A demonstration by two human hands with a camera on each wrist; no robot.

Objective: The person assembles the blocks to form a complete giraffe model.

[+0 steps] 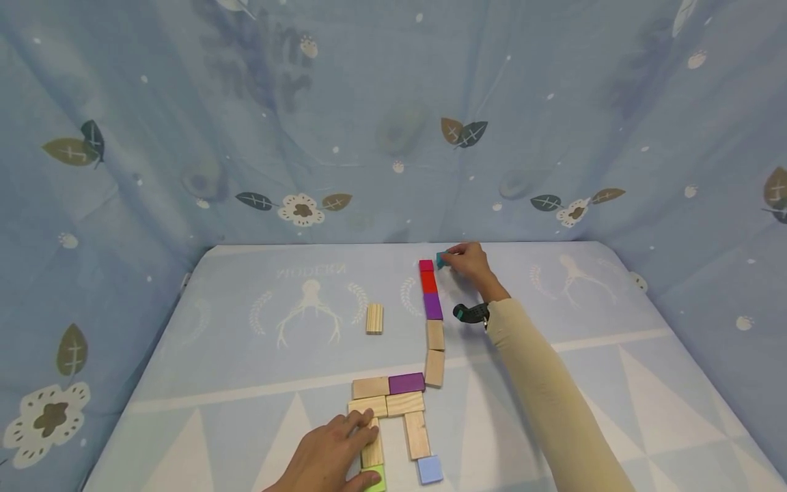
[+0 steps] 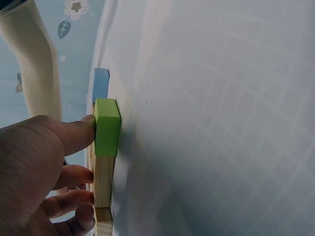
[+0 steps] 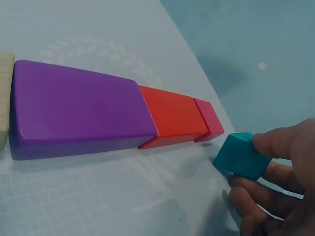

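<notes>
Near the far edge of the table, my right hand (image 1: 472,265) pinches a small teal block (image 3: 240,156) between thumb and fingers. The teal block is apart from a row's end, just right of its pink block (image 1: 426,265). Down that row lie a red block (image 1: 428,282), a purple block (image 1: 433,306) and two plain wooden blocks (image 1: 435,335). My left hand (image 1: 326,451) rests on blocks at the near end. Its thumb touches a lime green block (image 2: 107,127), and its fingers lie on a plain wooden block (image 2: 103,182).
A plain wooden block (image 1: 374,319) stands by itself left of the row. Near the front, a dark purple block (image 1: 406,383) adjoins more wooden blocks (image 1: 371,387). A light blue block (image 1: 430,470) ends the right leg of the figure. Patterned cloth (image 1: 393,137) hangs behind the table.
</notes>
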